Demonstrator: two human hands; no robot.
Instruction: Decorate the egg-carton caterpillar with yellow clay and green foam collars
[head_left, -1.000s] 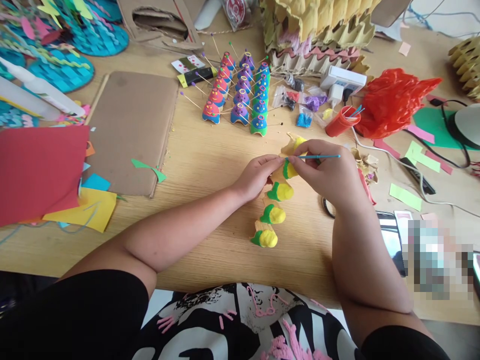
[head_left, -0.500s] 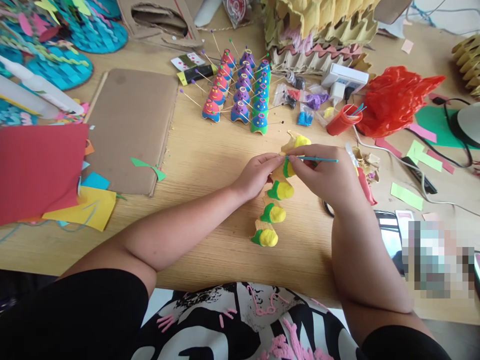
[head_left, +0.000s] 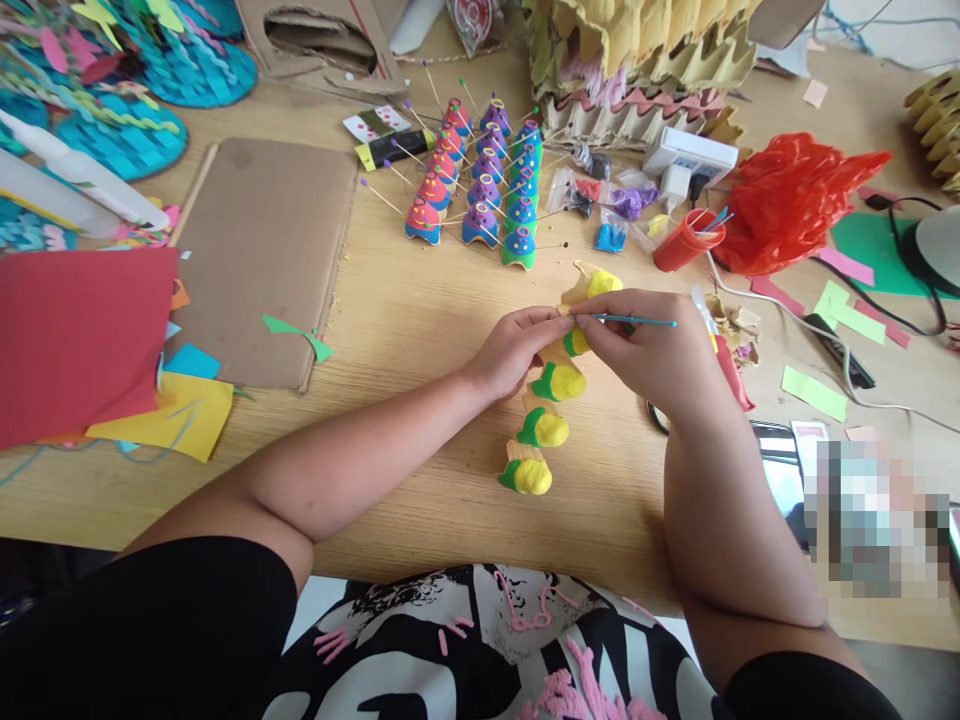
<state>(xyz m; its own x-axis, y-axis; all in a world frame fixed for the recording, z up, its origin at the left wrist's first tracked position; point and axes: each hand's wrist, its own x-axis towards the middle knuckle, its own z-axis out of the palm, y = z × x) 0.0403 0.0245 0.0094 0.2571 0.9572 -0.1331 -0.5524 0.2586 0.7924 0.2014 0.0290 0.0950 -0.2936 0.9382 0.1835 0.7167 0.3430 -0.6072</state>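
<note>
A strip of egg-carton cups (head_left: 553, 383), covered in green and yellow clay, runs from mid-table toward me. My left hand (head_left: 517, 350) grips the strip's left side near its upper part, fingertips on the carton. Between the fingers of my right hand (head_left: 652, 345) is a thin blue stick (head_left: 637, 320), its tip over the green clay of an upper cup, close to my left fingertips. That tip and part of the cup are hidden by my fingers. Behind the strip stand rows of finished clay-covered cups in red (head_left: 423, 218), purple (head_left: 480, 222) and green-blue (head_left: 519, 243).
Brown cardboard (head_left: 262, 260) and a red sheet (head_left: 82, 345) lie left. Behind are stacked egg trays (head_left: 645, 60). Rightward are a red cup (head_left: 686, 245), a red plastic bag (head_left: 802, 205), a white power adapter (head_left: 690, 155), cables, paper scraps and a phone (head_left: 780, 470).
The near end of the carton strip has shifted slightly left. My left fingertips have moved a little toward my right hand, which stays almost in place with the stick.
</note>
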